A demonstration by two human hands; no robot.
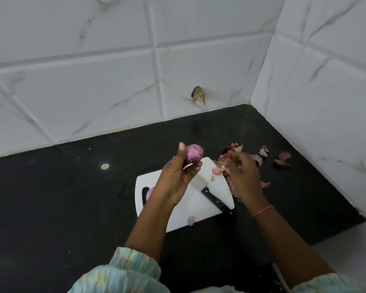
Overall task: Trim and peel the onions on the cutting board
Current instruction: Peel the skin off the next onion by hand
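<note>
L hand (179, 176) grips a peeled onion (194, 155), smooth, pale purple w/ faint white streaks, roundish, held up over the far edge of the cutting board (184, 216), thumb up along its left side, fingers curled under. R hand (242, 176) hangs over the board's right edge w/ fingers curled down into the onion skins (260, 158); can't tell if it's pinching one or just touching the heap. Board: white plastic, flat, rounded corners, slot handle at its left end, sits angled on the black glossy countertop (72, 197) near the right back corner. Knife (217, 200), black riveted handle, lies diagonal on the board; handle sticks past the near right edge, blade partly behind the L hand. Second onion (150, 192) by the slot, mostly hidden by the L wrist, only a pink sliver shows. Small purple onion piece (190, 220) on the board's near edge. Skins thin, papery, curled, pinkish-brown, scattered on the counter past the board's right side. Walls: white marble-look tiles, chipped hole (198, 95) low in the back wall.
</note>
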